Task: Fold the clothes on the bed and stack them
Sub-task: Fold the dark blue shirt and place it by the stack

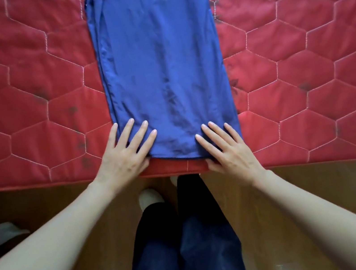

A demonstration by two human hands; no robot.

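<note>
Blue cloth lies in a long folded strip down the red mattress, its near end just short of the edge. Left hand and right hand press flat on its near corners, fingers straight and spread. Bare quilting lies either side; wooden floor below.

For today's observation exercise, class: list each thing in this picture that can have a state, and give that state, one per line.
Blue garment: folded into a long narrow strip, lying flat on the bed, near end at the bed's edge.
Left hand: open, fingers spread on the garment's near left corner.
Right hand: open, fingers straight on the garment's near right corner.
Red quilted bed cover: spread flat under the garment.
</note>
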